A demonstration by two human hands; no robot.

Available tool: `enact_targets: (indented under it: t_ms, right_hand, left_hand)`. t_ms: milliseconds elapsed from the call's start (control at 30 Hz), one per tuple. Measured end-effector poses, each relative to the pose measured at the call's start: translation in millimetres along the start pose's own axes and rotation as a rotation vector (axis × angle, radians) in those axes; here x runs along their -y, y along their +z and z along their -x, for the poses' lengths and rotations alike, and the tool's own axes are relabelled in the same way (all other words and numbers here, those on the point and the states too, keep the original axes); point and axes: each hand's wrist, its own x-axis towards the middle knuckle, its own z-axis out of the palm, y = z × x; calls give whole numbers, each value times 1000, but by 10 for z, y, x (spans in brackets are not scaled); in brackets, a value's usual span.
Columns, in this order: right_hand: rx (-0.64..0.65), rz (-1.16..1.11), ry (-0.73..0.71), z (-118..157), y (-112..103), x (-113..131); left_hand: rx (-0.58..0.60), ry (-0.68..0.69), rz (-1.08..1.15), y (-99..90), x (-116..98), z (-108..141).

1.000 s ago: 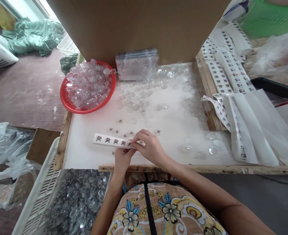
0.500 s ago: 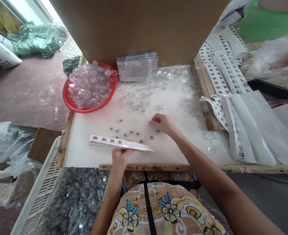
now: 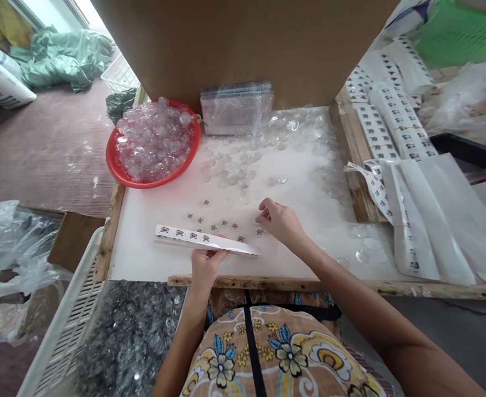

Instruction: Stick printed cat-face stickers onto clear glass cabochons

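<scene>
My left hand grips a white sticker strip with small dark printed figures, held just above the white board near its front edge. Right of the strip, my right hand is low over the board, its thumb and fingertips pinched together; what lies between them is too small to make out. Clear discs bearing stickers are scattered beyond the strip and beside my right fingertips. Farther back lie plain clear discs.
A red basin heaped with clear discs stands at the back left. Behind the board are a plastic-wrapped stack and a large cardboard box. Sticker sheets lie right of a wooden rail. A white crate is at lower left.
My right hand has shifted slightly right and toward me, over a disc with a sticker. My left hand still holds the strip nearly in place. The view has shifted a little.
</scene>
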Motion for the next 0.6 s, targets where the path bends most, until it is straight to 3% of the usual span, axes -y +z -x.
enact_targets:
  t_ms: [167,300,467,533,600]
  right_hand:
    - [19,56,-41,59,-59,68]
    - [-86,114,-177,-168,2,199]
    - [-19,253,-291,-414,175,216]
    - [-34,174,-289,-410,194,207]
    - [-53,-43,-231,-376,170,195]
  left_hand:
    - [42,-6,-30,35,-29,-5]
    - [66,10,-45,59,-66,3]
    - [47,28,-30,22,-65,51]
    - [32,27,-32,3,-48,69]
    - [21,25,-47,-5,-37,83]
